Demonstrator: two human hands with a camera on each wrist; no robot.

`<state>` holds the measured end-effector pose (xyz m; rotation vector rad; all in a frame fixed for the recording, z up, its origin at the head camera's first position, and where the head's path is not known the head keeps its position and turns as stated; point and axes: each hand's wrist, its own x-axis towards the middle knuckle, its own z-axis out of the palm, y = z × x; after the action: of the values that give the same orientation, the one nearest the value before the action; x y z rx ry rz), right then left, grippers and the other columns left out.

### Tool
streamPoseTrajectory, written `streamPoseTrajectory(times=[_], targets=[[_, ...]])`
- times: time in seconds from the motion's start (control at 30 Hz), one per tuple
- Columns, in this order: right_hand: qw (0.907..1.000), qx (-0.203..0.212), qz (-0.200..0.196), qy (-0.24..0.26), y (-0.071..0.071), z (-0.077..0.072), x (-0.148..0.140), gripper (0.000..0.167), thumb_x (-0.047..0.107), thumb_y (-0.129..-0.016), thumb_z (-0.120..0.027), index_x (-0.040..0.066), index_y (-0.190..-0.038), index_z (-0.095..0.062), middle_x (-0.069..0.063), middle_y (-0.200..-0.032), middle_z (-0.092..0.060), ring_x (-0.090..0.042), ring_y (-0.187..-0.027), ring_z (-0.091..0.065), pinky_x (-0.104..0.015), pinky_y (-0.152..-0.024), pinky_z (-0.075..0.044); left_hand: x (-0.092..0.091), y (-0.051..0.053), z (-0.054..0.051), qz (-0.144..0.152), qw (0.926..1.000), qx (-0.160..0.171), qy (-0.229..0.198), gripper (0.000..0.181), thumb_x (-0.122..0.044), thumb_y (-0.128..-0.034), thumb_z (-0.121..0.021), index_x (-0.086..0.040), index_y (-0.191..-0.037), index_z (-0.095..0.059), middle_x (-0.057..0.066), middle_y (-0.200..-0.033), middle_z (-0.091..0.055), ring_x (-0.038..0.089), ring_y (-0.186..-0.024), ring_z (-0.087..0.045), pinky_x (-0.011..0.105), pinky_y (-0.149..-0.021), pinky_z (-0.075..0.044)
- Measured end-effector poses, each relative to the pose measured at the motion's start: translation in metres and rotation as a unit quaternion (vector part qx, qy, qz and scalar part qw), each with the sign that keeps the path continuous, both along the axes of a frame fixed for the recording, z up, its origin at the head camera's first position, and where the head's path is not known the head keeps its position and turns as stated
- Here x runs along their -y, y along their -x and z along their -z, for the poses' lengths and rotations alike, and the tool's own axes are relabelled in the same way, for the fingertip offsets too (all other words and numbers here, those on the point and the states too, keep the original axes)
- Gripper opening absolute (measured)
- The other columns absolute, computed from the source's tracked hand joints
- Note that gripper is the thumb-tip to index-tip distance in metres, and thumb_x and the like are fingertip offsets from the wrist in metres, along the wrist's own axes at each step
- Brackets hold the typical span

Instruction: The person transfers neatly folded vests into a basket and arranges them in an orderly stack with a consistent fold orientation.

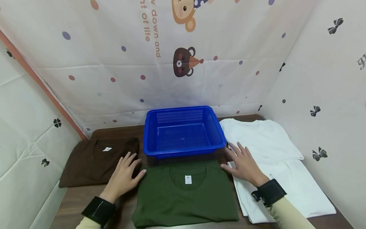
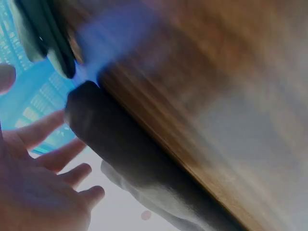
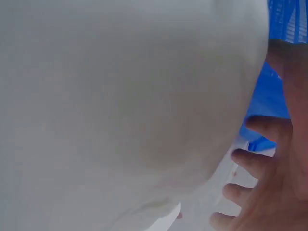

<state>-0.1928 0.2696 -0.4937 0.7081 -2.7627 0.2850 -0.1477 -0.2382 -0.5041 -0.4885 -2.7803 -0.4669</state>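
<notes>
A folded green shirt (image 1: 187, 200) lies at the front middle in the head view, below a blue basket (image 1: 183, 135). My left hand (image 1: 123, 178), fingers spread, is between the green shirt and a folded brown shirt (image 1: 88, 162). My right hand (image 1: 243, 163), also spread, is over the left edge of the white shirts (image 1: 291, 187). The left wrist view shows my left hand (image 2: 38, 178) beside the dark cloth (image 2: 120, 139). In the right wrist view my right hand (image 3: 274, 178) is beside white cloth (image 3: 130, 106). Neither hand grips anything; contact with the cloth cannot be told.
The brown wooden table (image 1: 77, 200) shows at the front left. Behind it hangs a white printed cloth (image 1: 228, 82), with more printed cloth on both sides. Another folded white shirt (image 1: 260, 136) lies at the back right, beside the basket.
</notes>
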Motion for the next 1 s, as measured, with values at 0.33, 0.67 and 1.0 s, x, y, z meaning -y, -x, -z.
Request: streamPoseTrajectory(times=[0.33,0.67,1.0], targets=[[0.9987,0.019,-0.046,0.014,-0.013,0.0,0.012,0.04,0.051,-0.087,-0.079,0.013,-0.101,-0.074,-0.025,-0.15,-0.049,-0.056,-0.142,-0.033,-0.077,-0.109,-0.025,-0.004,-0.01,0.0,0.037,0.9993,0.0,0.001,0.041,-0.04,-0.0899,-0.079,-0.003,-0.107,-0.074,0.023,-0.139,-0.059,0.048,-0.14,-0.043,0.07,-0.111,-0.032],[0.9922,0.028,-0.114,0.041,-0.021,0.001,0.025,0.013,0.02,-0.087,-0.084,0.019,-0.083,-0.071,-0.027,-0.139,-0.058,-0.056,-0.136,-0.042,-0.074,-0.105,-0.034,-0.005,-0.017,0.006,0.069,0.9976,-0.009,-0.007,0.025,-0.027,-0.0841,-0.086,-0.012,-0.087,-0.067,0.026,-0.131,-0.062,0.053,-0.134,-0.047,0.073,-0.107,-0.034],[0.9941,-0.028,-0.053,0.09,-0.025,-0.002,0.044,0.005,0.016,-0.094,-0.076,0.018,-0.093,-0.071,0.0,-0.09,-0.062,-0.016,-0.077,-0.057,-0.035,-0.067,-0.05,-0.01,-0.019,0.006,0.087,0.9957,-0.028,-0.015,0.022,-0.012,-0.082,-0.087,-0.012,-0.084,-0.065,0.027,-0.128,-0.064,0.052,-0.128,-0.053,0.067,-0.104,-0.042]])
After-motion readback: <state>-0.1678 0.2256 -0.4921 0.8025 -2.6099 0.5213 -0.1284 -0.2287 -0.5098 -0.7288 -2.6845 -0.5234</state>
